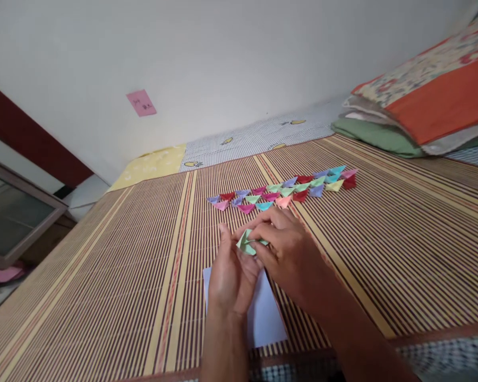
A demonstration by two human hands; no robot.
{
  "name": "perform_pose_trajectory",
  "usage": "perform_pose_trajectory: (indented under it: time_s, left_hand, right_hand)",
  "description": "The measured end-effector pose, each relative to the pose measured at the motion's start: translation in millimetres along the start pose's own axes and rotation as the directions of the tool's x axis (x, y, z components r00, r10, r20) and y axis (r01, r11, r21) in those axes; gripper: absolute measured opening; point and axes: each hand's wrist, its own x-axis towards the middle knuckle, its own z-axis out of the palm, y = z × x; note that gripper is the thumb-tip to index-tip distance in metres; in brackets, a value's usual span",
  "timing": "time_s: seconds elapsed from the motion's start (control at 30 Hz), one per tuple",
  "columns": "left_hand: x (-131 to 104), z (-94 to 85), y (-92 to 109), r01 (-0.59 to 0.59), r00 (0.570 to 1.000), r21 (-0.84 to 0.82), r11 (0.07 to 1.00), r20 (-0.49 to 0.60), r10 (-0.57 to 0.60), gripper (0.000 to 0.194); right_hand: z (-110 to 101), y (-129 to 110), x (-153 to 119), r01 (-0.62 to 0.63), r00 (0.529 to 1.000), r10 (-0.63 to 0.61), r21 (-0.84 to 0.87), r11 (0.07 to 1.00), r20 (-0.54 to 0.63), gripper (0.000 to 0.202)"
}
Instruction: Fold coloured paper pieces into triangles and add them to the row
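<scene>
- A mint-green folded-paper piece was held above a striped woven mat, between the person's two hands.
- The grip of the right hand was closed on its folds by thumb and fingers; the left hand was cupped just below, its thumb raised apart from the paper.
- The piece was judged to be almost weightless, crisp along its creases, not slippery, yet easily crushed or torn; it was best taken lightly by its thicker folded layers.
- Rows of multicoloured folded-paper pieces were laid out beyond the hands.
- Handwriting was borne by a pink paper note on the wall, but could not be read; no brand could be made out.
</scene>
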Motion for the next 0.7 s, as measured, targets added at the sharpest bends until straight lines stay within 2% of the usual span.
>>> perform_pose_trajectory:
  time_s: [0.07, 0.13, 0.33, 0.53, 0.7]
  left_hand:
    - [1, 4.1, -1, 0.036, 0.999, -0.106, 0.994, 0.014, -0.035, 0.065]
    - [1, 7.1, -1, 0.035, 0.999, -0.166, 0.986, -0.018, -0.039, 0.065]
    - [2, 9.9, -5, 0.074, 0.988, -0.243, 0.967, -0.113, -0.105, 0.058]
    - [3, 7.9, -3, 0.164, 0.983, -0.268, 0.949, -0.031, -0.179, 0.060]
    - [4, 11.6, -5, 0.139, 0.980, -0.284, 0.949, -0.098, -0.173, 0.059]
  right_hand:
    - [4, -2, 0, -0.008, 1.000, 0.009, -0.028, 1.000, 0.021, 0.017]
    - [7, -5, -1, -0.005, 0.999, 0.008, -0.075, 0.997, 0.038, 0.016]
    - [14, -6, -3, 0.012, 0.998, 0.002, -0.221, 0.975, 0.063, 0.009]
    - [11, -1, -3, 0.049, 0.989, -0.020, -0.198, 0.979, 0.144, 0.010]
    - [13, 2, -3, 0.039, 0.990, -0.013, -0.184, 0.982, 0.138, 0.011]
